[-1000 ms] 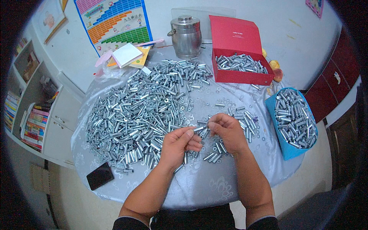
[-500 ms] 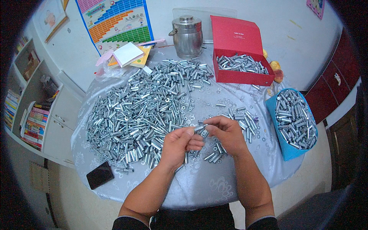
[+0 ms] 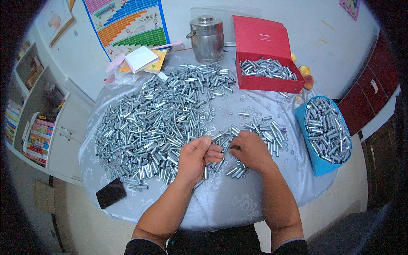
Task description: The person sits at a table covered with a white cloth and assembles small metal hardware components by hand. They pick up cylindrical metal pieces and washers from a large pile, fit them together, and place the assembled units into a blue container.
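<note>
My left hand (image 3: 195, 159) pinches a slim silvery metal bolt (image 3: 216, 137) between thumb and forefinger, its free end pointing up and right; the other fingers are curled. Close beside it, my right hand (image 3: 251, 149) bends down over the small parts with its fingers drawn together. Its fingertips are mostly hidden, and what they hold cannot be made out. Below and between the hands lie loose washers (image 3: 226, 162) and short metal sleeves (image 3: 236, 171). A wide heap of bolts and sleeves (image 3: 148, 127) spreads to the left, with a smaller group of sleeves (image 3: 272, 132) beyond my right hand.
A red open box (image 3: 267, 86) of metal parts stands at the back right. Nearer on the right is a blue bin (image 3: 319, 165) full of them. A steel pot (image 3: 207, 40), notebooks (image 3: 142, 59) and a black phone (image 3: 111, 193) also rest on the cloth-covered table (image 3: 212, 208).
My right hand has left the piece in my left hand and turned downward toward the loose parts. My left hand stays nearly in place, still pinching the bolt.
</note>
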The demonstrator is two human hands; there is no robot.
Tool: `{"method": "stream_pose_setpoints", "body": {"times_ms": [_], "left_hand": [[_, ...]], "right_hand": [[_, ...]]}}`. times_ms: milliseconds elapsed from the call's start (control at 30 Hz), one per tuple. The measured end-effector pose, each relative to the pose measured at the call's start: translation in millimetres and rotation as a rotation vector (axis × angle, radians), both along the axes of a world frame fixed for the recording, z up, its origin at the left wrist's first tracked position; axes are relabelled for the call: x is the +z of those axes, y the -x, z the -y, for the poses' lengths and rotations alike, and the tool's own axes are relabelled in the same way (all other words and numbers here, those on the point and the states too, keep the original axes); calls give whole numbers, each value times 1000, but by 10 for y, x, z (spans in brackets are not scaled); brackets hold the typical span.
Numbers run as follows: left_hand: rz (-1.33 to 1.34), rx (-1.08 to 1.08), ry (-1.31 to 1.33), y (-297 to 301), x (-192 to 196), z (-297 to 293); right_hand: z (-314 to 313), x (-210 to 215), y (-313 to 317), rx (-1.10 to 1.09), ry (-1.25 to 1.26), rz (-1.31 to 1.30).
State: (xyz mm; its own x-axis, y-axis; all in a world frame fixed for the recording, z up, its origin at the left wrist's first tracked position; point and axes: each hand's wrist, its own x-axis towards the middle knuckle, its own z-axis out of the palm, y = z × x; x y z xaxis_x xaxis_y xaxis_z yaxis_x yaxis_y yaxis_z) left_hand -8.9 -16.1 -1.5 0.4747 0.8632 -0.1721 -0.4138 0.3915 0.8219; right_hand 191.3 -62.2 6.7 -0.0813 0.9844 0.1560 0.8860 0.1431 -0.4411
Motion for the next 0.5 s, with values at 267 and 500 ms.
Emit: {"method": "stream_pose_setpoints", "body": {"times_ms": [267,500], "left_hand": [[-35,-6,-32,-3,-7,5],[-56,24,-32,-17,7,33]], "right_hand": [[-13,3,64,-59,31,38],[-40,89,37,-148,53,-998]]}}
